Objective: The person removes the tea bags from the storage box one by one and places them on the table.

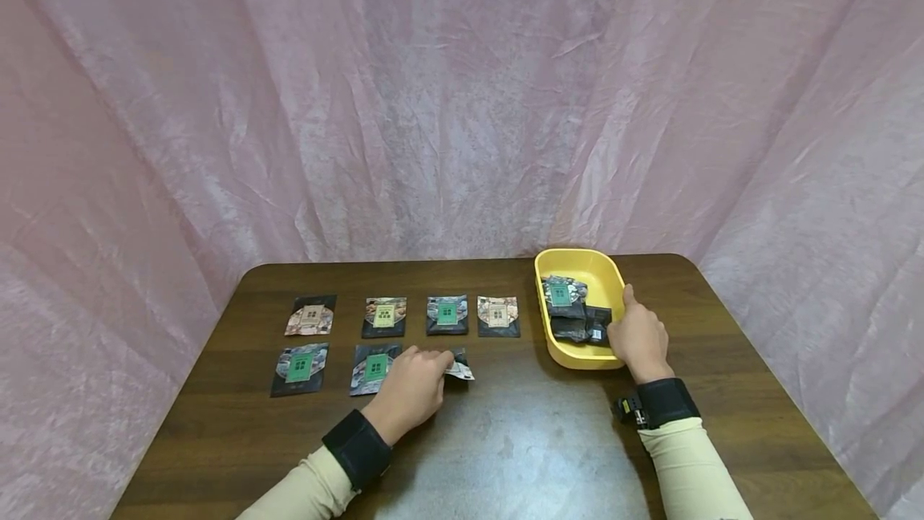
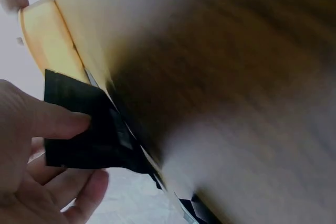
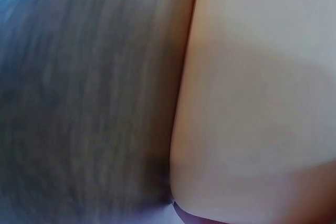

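The left hand [image 1: 411, 383] is pinching a packet [image 1: 459, 371] at lower centre, where dragging could skew its neighbour [image 1: 374, 368]; the right hand [image 1: 641, 339] is gripping the bin [image 1: 577, 357].

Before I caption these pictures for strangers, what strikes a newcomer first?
Likely the bright yellow basket at the back right of the table, dark packets inside and the right hand at its side. Then the small packets in two rows left of it, where the left hand pinches one. Behind hangs a pink curtain.

Smooth plastic tub [image 1: 577, 359], sheeny wood-grained table [image 1: 534, 440], velvety rumpled cloth curtain [image 1: 433, 103], film-like packets [image 1: 283, 382]
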### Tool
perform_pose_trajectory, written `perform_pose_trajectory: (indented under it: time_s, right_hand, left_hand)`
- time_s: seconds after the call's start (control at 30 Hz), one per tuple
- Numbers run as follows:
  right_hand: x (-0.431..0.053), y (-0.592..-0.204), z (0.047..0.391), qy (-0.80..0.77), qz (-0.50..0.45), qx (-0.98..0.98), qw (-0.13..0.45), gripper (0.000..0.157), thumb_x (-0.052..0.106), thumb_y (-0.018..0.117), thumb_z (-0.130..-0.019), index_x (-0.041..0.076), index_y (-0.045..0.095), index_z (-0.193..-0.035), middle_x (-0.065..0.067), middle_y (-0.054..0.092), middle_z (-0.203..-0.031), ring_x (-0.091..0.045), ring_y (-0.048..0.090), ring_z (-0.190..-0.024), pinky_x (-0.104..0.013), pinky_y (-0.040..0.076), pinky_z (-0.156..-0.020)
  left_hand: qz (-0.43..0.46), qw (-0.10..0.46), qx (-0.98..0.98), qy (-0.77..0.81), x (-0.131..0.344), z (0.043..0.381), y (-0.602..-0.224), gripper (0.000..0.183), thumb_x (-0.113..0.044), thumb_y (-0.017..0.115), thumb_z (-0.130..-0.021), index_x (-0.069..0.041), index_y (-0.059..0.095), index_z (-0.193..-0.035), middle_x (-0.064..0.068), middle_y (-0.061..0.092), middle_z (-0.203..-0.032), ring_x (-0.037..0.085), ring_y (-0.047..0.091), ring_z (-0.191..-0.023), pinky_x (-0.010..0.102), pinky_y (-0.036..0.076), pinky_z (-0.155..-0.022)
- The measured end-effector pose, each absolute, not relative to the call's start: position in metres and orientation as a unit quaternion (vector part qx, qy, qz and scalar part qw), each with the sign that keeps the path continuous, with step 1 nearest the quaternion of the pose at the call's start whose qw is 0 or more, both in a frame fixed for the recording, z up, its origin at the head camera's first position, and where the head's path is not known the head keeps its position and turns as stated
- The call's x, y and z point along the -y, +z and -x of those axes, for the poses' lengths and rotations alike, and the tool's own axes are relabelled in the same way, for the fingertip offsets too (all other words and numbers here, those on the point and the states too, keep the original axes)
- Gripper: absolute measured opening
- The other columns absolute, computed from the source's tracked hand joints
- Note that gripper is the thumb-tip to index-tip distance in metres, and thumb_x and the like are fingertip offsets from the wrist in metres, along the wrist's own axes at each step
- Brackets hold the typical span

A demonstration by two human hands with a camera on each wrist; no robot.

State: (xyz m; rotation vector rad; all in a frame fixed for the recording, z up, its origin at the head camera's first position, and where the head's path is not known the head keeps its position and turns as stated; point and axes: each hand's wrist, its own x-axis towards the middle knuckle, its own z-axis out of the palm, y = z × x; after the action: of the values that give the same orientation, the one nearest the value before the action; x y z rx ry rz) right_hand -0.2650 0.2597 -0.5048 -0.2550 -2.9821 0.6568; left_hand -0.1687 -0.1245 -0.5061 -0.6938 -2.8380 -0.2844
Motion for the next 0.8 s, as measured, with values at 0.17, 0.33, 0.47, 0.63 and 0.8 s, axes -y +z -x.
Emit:
perform_pose_trajectory:
  time_s: [0.17,0.33,0.47,0.63,0.8]
  right_hand:
    - [-0.2595,-0.5048,0.2649,0.214,0.085,0.972,0.039,0.084,0.011,0.054,-0.093,0.003,0.022,-0.169,-0.040,0.064,-0.135,-0.056,0.070,-0.097,-0.060,0.054,-0.073]
    - [-0.2591,-0.5047,0.2648,0.214,0.085,0.972,0.037,0.084,0.011,0.054,-0.093,0.003,0.021,-0.169,-0.040,0.063,-0.136,-0.056,0.070,-0.097,-0.060,0.054,-0.074]
    - [-0.2596,-0.5045,0.2655,0.213,0.085,0.973,0.036,0.084,0.011,0.054,-0.093,0.003,0.021,-0.170,-0.040,0.063,-0.136,-0.056,0.070,-0.098,-0.060,0.054,-0.074]
    - [-0.2601,-0.5045,0.2659,0.212,0.085,0.973,0.041,0.084,0.011,0.055,-0.093,0.003,0.022,-0.169,-0.040,0.063,-0.136,-0.057,0.069,-0.101,-0.062,0.053,-0.077]
    - [-0.2595,-0.5054,0.2658,0.212,0.088,0.973,0.033,0.084,0.011,0.055,-0.094,0.003,0.021,-0.170,-0.039,0.061,-0.141,-0.057,0.069,-0.104,-0.062,0.054,-0.080]
  left_hand:
    - [0.222,0.050,0.967,-0.118,0.1254,0.1679,-0.5072,0.022,0.002,0.067,-0.096,-0.013,0.075,-0.110,0.004,0.082,-0.097,0.024,0.075,-0.082,0.038,0.062,-0.076]
    - [0.207,0.000,0.968,-0.139,0.1260,0.1688,-0.5074,0.025,0.004,0.065,-0.096,-0.011,0.074,-0.115,0.008,0.081,-0.098,0.026,0.077,-0.082,0.038,0.063,-0.070]
    - [0.198,-0.031,0.968,-0.153,0.1274,0.1709,-0.5059,0.021,-0.004,0.070,-0.095,-0.008,0.074,-0.116,0.009,0.081,-0.100,0.024,0.077,-0.084,0.038,0.063,-0.072]
    - [0.208,-0.056,0.963,-0.160,0.1289,0.1730,-0.5028,0.025,-0.020,0.081,-0.094,-0.008,0.073,-0.114,0.004,0.077,-0.092,0.020,0.074,-0.078,0.035,0.059,-0.068]
    - [0.211,-0.074,0.963,-0.152,0.1292,0.1738,-0.5018,0.031,-0.025,0.084,-0.092,-0.007,0.073,-0.116,0.003,0.075,-0.090,0.020,0.073,-0.078,0.035,0.056,-0.066]
